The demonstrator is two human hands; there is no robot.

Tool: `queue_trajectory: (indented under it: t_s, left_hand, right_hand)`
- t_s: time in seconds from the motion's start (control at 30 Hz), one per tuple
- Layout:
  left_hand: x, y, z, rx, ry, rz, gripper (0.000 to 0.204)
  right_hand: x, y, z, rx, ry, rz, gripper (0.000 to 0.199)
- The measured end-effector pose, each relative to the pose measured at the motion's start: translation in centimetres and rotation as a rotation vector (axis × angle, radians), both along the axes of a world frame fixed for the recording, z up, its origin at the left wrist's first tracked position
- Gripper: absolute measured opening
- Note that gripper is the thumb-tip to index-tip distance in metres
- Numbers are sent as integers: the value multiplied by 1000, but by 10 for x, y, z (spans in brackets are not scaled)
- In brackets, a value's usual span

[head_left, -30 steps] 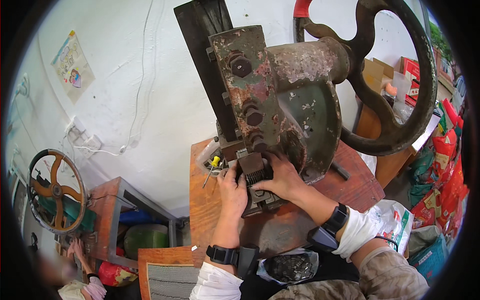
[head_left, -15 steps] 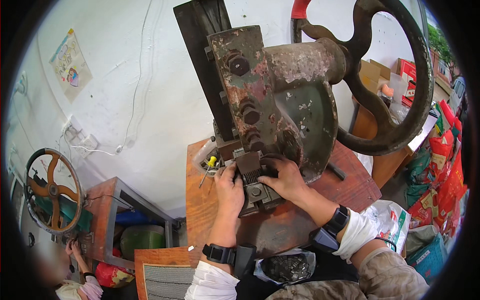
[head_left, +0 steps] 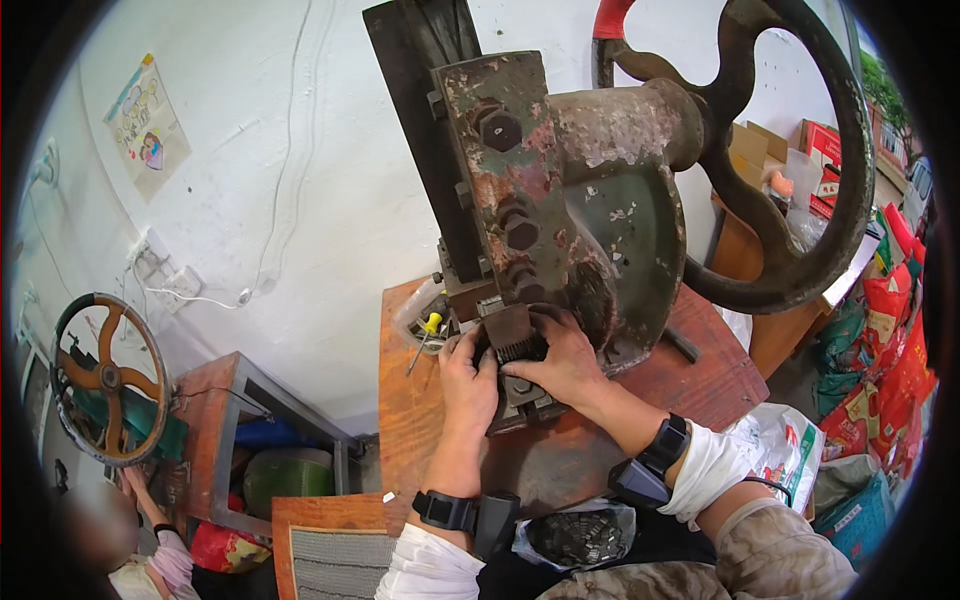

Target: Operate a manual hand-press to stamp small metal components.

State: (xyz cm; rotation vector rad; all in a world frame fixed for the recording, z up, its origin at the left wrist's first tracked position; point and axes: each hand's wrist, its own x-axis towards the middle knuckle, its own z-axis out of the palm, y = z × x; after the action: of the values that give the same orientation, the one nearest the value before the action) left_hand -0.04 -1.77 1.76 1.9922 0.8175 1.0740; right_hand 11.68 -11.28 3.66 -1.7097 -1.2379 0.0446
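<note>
A heavy, paint-worn hand press (head_left: 515, 160) stands in front of me, its ram block (head_left: 508, 328) low over a metal die (head_left: 520, 392). A row of thin dark metal pieces (head_left: 520, 350) shows just below the block. My left hand (head_left: 468, 380) has its fingers bent together against the left end of this row. From the other side my right hand (head_left: 562, 362) closes on it, thumb across the front and fingers curled behind. The fingertips partly cover the pieces, so their exact shape is hidden.
On the wooden table (head_left: 410, 400) a tray (head_left: 415, 315) and yellow-handled screwdriver (head_left: 431, 325) lie left of the press. The large handwheel (head_left: 775, 270) rises at right. A bag of small metal pieces (head_left: 580, 538) sits by my lap. Another person (head_left: 150, 560) is at a second wheel (head_left: 108, 375).
The view has shifted slightly, so the press appears farther right. My right thumb has moved left across the front of the row. The other person's hands have moved up toward their wheel.
</note>
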Motion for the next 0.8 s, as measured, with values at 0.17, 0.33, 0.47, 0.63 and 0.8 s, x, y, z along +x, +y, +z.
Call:
queue_trajectory:
  t_s: [0.17,0.33,0.47,0.63,0.8]
  left_hand:
    - [-1,-4,0,151,98,54,33]
    - [3,-3,-3,72,29,187,34]
    - [-1,5,-11,46,-68,-46,37]
    - [-3,1,-5,9,145,-7,36]
    - [2,-8,5,40,218,94,37]
  right_hand:
    - [-2,0,3,-25,9,9,67]
    - [11,0,1,-32,-11,97,68]
    - [13,-6,-2,-42,-271,143,60]
    - [12,-11,8,-143,-384,178,47]
    - [7,-14,9,-110,-348,166,47]
